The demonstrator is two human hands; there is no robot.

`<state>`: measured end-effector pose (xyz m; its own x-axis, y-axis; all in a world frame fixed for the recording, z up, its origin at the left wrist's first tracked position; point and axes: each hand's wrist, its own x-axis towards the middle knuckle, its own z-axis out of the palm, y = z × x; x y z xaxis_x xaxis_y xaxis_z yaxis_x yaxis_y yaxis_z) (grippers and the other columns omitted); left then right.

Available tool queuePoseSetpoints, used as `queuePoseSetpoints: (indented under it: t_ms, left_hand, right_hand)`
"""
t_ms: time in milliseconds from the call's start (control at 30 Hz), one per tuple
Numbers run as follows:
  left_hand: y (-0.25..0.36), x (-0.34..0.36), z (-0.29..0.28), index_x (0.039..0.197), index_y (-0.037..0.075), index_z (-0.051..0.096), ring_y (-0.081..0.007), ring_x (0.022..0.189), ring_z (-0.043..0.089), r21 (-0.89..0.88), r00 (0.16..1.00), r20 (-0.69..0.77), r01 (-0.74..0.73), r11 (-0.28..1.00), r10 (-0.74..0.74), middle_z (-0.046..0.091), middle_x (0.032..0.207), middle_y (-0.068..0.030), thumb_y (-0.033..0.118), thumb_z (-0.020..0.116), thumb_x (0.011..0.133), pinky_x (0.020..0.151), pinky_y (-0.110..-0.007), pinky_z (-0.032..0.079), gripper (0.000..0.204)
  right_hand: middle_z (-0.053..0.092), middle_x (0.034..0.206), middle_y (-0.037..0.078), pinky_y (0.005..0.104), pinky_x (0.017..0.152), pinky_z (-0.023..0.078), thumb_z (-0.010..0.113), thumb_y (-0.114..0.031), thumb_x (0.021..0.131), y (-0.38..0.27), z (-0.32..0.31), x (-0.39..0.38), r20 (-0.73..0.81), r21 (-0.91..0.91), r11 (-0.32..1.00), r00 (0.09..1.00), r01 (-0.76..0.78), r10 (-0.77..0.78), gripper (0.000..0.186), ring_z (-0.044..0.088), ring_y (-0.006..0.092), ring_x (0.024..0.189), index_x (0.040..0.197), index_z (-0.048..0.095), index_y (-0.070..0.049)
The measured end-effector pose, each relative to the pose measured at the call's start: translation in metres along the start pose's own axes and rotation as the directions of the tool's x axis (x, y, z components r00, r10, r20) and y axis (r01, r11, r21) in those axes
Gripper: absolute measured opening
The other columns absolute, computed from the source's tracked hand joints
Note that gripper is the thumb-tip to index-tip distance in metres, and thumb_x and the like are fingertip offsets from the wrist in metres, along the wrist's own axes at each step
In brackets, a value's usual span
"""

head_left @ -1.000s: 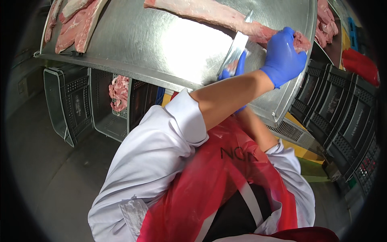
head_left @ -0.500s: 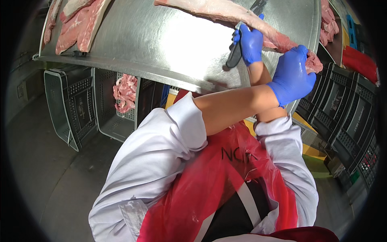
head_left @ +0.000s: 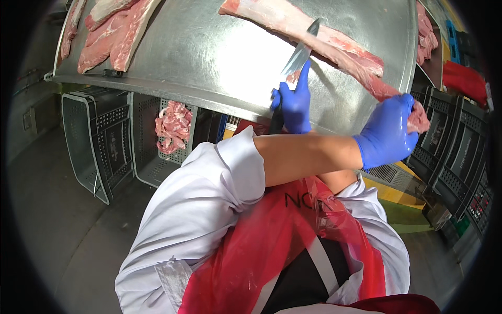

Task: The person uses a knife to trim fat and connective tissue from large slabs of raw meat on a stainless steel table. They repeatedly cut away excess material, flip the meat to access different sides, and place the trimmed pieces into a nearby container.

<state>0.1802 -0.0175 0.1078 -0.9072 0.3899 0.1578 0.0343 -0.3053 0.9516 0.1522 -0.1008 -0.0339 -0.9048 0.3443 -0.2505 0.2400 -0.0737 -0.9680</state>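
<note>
My forearms are crossed, the left over the right. My left hand (head_left: 389, 131), in a blue glove, is closed around the right end of a long strip of meat (head_left: 361, 78) at the table's right edge. The strip slants up and left, along a longer pale piece of meat (head_left: 266, 15); a gap shows between them at the right. My right hand (head_left: 295, 107), also gloved in blue, grips a knife (head_left: 300, 56) by its dark handle, one finger stretched toward the blade. The blade points up and away, its tip over the meat; whether it touches cannot be told.
Large meat pieces (head_left: 112, 42) lie at the steel table's (head_left: 183, 68) far left. Below its front edge, a grey crate (head_left: 146, 141) holds meat scraps (head_left: 173, 125), beside another crate (head_left: 86, 152). Black crates (head_left: 444, 152) stand at right, near a bin of meat (head_left: 426, 36).
The knife and my right hand have moved left and toward me, out from beside the meat. My left hand has drawn the strip's end slightly nearer, and a gap beside the strip now shows.
</note>
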Motion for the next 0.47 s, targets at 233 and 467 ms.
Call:
queuePoseSetpoints:
  t_ms: [233, 467]
  left_hand:
    - [0.023, -0.006, -0.003, 0.105, -0.002, 0.053, -0.0482, 0.086, 0.065, -0.043, 0.998, -0.031, -0.058, 0.997, 0.057, 0.064, 0.091, -0.0265, 0.007, 0.065, 0.077, 0.075, -0.05, 0.053, 0.032]
    - [0.046, -0.013, -0.008, 0.104, -0.001, 0.055, -0.049, 0.087, 0.064, -0.069, 0.999, 0.036, 0.026, 0.997, -0.024, 0.064, 0.092, -0.0276, 0.008, 0.064, 0.078, 0.075, -0.051, 0.053, 0.029]
  right_hand:
    - [0.06, 0.089, 0.01, 0.0333, 0.053, 0.054, 0.049, -0.002, 0.098, 0.009, 0.029, 0.026, 0.017, 0.081, 0.994, 0.997, -0.076, 0.074, 0.081, 0.06, 0.017, 0.064, 0.166, 0.006, -0.013]
    - [0.061, 0.09, 0.008, 0.0295, 0.059, 0.056, 0.055, -0.018, 0.103, 0.017, 0.041, 0.137, 0.131, 0.079, 0.975, 0.972, -0.206, 0.194, 0.031, 0.064, 0.0162, 0.07, 0.129, 0.045, -0.005]
